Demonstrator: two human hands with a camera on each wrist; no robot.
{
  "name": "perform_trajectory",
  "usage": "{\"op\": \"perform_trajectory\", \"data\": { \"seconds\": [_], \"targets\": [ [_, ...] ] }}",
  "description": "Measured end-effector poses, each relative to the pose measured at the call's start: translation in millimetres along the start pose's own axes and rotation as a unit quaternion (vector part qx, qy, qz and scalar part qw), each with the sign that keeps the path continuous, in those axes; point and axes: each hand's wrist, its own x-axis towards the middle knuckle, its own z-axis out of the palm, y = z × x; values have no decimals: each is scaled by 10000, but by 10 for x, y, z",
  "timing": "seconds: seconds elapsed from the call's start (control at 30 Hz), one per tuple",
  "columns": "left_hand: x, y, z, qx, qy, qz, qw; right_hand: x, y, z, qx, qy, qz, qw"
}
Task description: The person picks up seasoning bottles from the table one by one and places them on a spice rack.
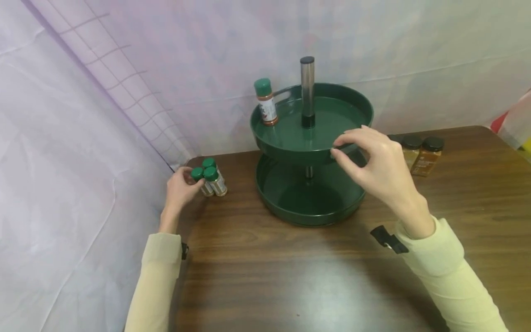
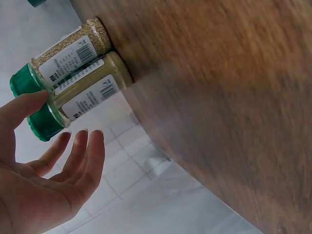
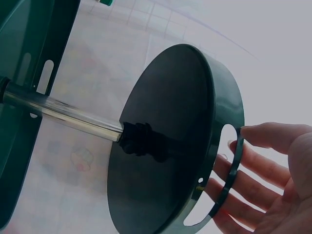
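Note:
Three green-capped spice jars (image 1: pixel 215 183) stand together on the table at the left; pale seasoning shows through their sides. My left hand (image 1: pixel 180 188) is around the nearest caps. Its thumb (image 2: pixel 29 105) touches a cap in the left wrist view, while the other fingers lie spread, apart from the jar (image 2: pixel 92 90). My right hand (image 1: pixel 379 166) holds the front right rim of the upper tray (image 1: pixel 290 156) of a green two-tier stand. In the right wrist view its thumb (image 3: pixel 268 136) lies on the rim beside the handle slot, fingers on the other side.
In the upper tray stands a green-capped jar of reddish spice (image 1: pixel 268 108), left of the metal post (image 1: pixel 308 92). The lower tray (image 1: pixel 286 214) rests on the wooden table (image 1: pixel 249 276). Black-lidded jars (image 1: pixel 428 157) stand behind the right hand. White sheeting (image 1: pixel 199 69) hangs behind and left.

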Motion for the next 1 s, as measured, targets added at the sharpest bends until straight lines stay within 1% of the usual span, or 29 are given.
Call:
{"op": "perform_trajectory", "data": {
  "seconds": [0.13, 0.23, 0.4, 0.6, 0.8, 1.0],
  "targets": [
    [3, -41, 17, -44, 44, -49, 10000, 11, -3, 5, 27, 9, -36, 10000],
    [4, -31, 16, -48, 135, -61, 9999, 21, -6, 4, 32, 19, -35, 10000],
    [-3, 16, -17, -32, 302, -106, 9995, 35, -12, 6, 20, 14, -11, 10000],
    [-17, -5, -62, -89, 542, -224, 9982, 43, -12, 14, 19, -23, -5, 10000],
    [-21, 29, -165, -16, 778, -301, 9965, 49, -1, 15, 58, 10, -2, 10000],
    [-60, 175, -322, -47, 896, -590, 9942, 53, -3, 36, 67, 10, 10, 10000]
  ]
}}
